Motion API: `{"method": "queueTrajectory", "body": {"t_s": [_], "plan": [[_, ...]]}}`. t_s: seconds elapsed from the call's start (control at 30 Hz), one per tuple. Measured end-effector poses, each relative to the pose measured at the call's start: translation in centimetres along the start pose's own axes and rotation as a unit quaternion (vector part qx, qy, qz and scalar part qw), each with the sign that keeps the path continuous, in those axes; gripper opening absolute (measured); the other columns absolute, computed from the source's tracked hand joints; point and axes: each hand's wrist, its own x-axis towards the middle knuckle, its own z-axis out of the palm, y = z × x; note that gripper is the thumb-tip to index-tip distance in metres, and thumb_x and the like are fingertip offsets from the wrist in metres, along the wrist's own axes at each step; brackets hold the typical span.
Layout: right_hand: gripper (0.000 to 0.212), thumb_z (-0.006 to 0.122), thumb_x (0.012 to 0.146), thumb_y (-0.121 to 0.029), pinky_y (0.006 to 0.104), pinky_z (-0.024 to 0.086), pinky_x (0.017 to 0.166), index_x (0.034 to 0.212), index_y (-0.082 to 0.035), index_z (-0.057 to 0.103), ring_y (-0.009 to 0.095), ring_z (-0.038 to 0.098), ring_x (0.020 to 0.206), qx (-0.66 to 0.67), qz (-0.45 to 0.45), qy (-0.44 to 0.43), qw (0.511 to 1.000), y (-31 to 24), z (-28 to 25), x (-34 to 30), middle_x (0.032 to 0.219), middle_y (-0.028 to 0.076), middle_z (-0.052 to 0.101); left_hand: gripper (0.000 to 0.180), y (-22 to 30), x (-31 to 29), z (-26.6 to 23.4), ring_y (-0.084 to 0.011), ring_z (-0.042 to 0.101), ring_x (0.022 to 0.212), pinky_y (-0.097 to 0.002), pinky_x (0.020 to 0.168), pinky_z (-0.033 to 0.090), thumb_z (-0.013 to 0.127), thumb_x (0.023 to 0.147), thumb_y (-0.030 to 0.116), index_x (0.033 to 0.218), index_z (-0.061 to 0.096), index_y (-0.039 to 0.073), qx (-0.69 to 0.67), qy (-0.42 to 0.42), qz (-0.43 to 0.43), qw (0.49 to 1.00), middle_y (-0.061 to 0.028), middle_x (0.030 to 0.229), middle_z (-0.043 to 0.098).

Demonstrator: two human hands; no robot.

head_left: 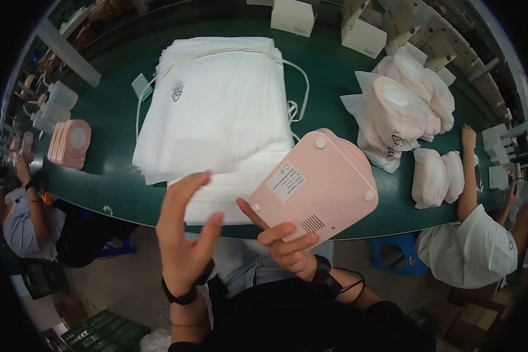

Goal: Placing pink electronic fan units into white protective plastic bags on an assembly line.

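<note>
A pink plastic appliance [328,182] with rounded corners is tilted so that its underside faces me, showing white round feet, a printed label and a slotted vent. My right hand [290,246] grips it by the near lower edge. Left of it, my left hand [185,229] is raised with fingers apart and nothing in them, close to the front of a thick stack of white translucent bags [223,111]. A white cable [307,88] runs over the stack and down its right side toward the appliance; where it joins is hidden.
Pink appliances in translucent bags [399,105] lie piled at the right, with two more bagged ones [431,179] by a co-worker's arm [468,170]. Several pink units [70,144] stand at the left near another person. White boxes [364,38] line the green table's [117,76] far side.
</note>
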Motion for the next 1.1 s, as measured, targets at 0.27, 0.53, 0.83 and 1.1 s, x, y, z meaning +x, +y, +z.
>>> {"method": "queueTrajectory", "body": {"t_s": [0.27, 0.53, 0.83, 1.1], "plan": [[0.055, 0.049, 0.090, -0.028, 0.0415, 0.056, 0.066, 0.139, -0.011, 0.031, 0.028, 0.061, 0.087, -0.262, -0.268, 0.061, 0.925, 0.0, 3.9, -2.2, 0.115, 0.013, 0.046, 0.034, -7.0, 1.0, -1.6, -0.0329, 0.054, 0.105, -0.0378, 0.088, 0.044, 0.062, 0.078, 0.000, 0.112, 0.057, 0.002, 0.285, 0.027, 0.019, 0.958, -0.0144, 0.115, 0.056], [0.062, 0.052, 0.085, -0.036, 0.0493, 0.054, 0.074, 0.139, -0.012, 0.031, 0.037, 0.049, 0.115, -0.692, -0.414, 0.144, 0.574, -0.9, 7.0, -7.4, 0.137, 0.017, 0.038, 0.027, -7.8, 4.0, -1.9, -0.0279, 0.052, 0.092, -0.0353, 0.080, 0.043, 0.067, 0.074, 0.005, 0.100, 0.059, 0.001, 0.290, -0.023, 0.049, 0.956, -0.0119, 0.096, 0.056], [0.080, 0.063, 0.073, -0.023, 0.0572, 0.051, 0.080, 0.141, -0.012, 0.023, 0.045, 0.041, 0.120, -0.637, -0.430, 0.160, 0.620, -0.3, 5.2, -12.5, 0.136, 0.020, 0.037, 0.013, -4.6, 5.8, -0.1, -0.0199, 0.054, 0.071, -0.0280, 0.065, 0.044, 0.062, 0.081, 0.007, 0.091, 0.058, -0.001, 0.043, -0.125, -0.045, 0.990, -0.0076, 0.077, 0.057], [0.085, 0.067, 0.068, -0.022, 0.0594, 0.048, 0.085, 0.140, -0.009, 0.024, 0.044, 0.042, 0.120, -0.612, -0.369, 0.205, 0.668, -0.5, 3.0, -4.1, 0.135, 0.020, 0.038, 0.010, -1.5, 2.5, 6.7, -0.0084, 0.052, 0.072, -0.0233, 0.063, 0.042, 0.055, 0.087, 0.008, 0.090, 0.057, -0.002, -0.262, -0.153, -0.143, 0.942, -0.0034, 0.078, 0.061]]}}
